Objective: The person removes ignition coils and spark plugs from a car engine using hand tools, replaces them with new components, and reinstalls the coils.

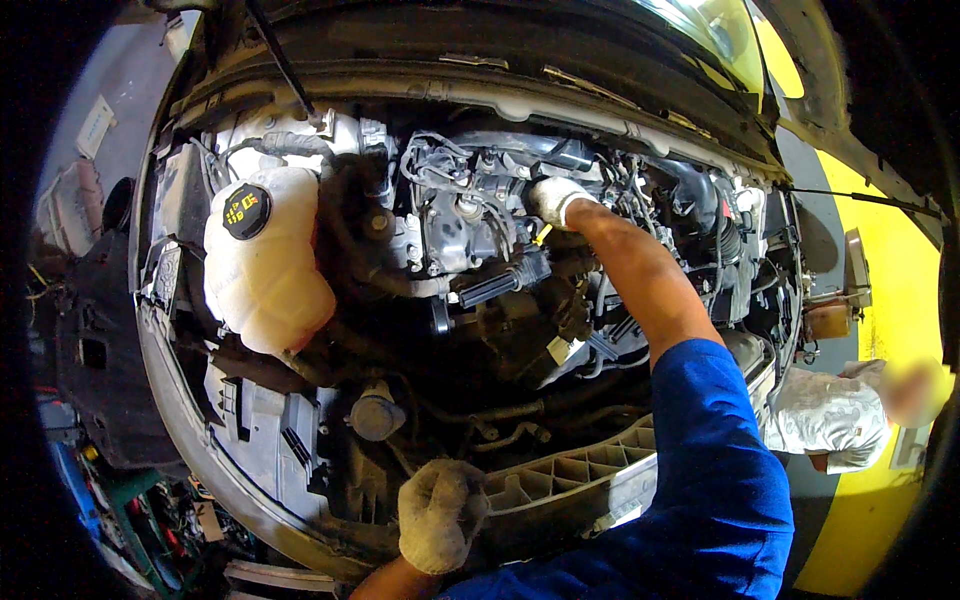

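Observation:
My right hand [557, 203], in a white work glove, reaches far into the engine bay and rests among the hoses and wiring at the back of the engine [465, 235]. Its fingers look curled, but their tips and whatever they hold are hidden. Just below that wrist is a small yellow pull handle [542, 236]. A black ribbed part [490, 287] lies across the front of the engine. My left hand [440, 515], in a soiled glove, is closed at the front crossmember [570, 467]. What lies inside its curled fingers cannot be made out.
A white coolant tank [265, 265] with a black cap stands at the left. The raised hood [400, 60] spans the top, held by a thin rod [280, 55]. Another person [830, 415] is at the right beside a yellow floor stripe [895, 310]. Tools [160, 530] clutter the lower left.

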`<state>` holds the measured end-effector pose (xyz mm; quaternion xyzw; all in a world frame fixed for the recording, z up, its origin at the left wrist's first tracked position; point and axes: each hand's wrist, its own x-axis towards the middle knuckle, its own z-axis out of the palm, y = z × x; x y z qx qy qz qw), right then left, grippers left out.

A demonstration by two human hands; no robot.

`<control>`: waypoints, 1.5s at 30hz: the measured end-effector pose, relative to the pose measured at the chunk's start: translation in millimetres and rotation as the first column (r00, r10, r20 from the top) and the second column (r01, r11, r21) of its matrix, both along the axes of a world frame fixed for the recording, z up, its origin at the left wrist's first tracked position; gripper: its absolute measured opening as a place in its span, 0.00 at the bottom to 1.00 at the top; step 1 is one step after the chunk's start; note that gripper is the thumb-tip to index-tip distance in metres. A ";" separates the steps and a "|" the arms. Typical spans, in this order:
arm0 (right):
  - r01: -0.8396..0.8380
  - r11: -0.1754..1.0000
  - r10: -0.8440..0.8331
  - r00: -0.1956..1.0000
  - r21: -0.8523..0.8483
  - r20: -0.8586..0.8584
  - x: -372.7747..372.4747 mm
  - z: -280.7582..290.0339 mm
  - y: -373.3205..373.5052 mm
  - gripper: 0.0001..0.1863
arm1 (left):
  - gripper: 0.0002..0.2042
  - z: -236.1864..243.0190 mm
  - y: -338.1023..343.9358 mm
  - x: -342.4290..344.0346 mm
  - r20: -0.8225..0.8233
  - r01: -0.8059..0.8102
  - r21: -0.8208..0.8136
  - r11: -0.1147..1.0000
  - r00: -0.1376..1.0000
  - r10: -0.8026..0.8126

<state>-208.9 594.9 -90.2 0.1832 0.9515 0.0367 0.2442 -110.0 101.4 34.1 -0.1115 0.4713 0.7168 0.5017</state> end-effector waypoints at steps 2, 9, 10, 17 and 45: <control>0.005 1.000 -0.005 1.000 -0.013 -0.021 -0.8 3.4 -3.1 0.14 | 0.21 -0.9 -0.2 0.3 -0.007 0.002 0.003 1.000 1.000 -0.002; -0.032 0.999 0.032 0.999 -0.005 -0.001 -0.6 5.2 -4.9 0.14 | 0.21 -3.4 -1.5 0.1 -0.047 0.022 0.012 1.000 0.999 -0.022; -0.031 1.000 0.031 1.000 -0.002 0.004 -1.2 5.3 -4.6 0.14 | 0.20 -2.8 -1.7 0.2 -0.041 0.018 0.013 1.000 0.999 -0.018; -0.090 0.996 0.090 0.995 0.019 -0.043 7.9 37.5 -12.0 0.14 | 0.15 4.0 -1.0 -2.8 -0.035 0.073 -0.054 0.996 0.997 -0.075; -0.017 0.935 -0.217 0.764 -0.355 -0.608 487.1 207.4 -363.7 0.11 | 0.12 54.5 -115.4 97.8 -0.047 -0.437 0.168 0.884 0.892 0.450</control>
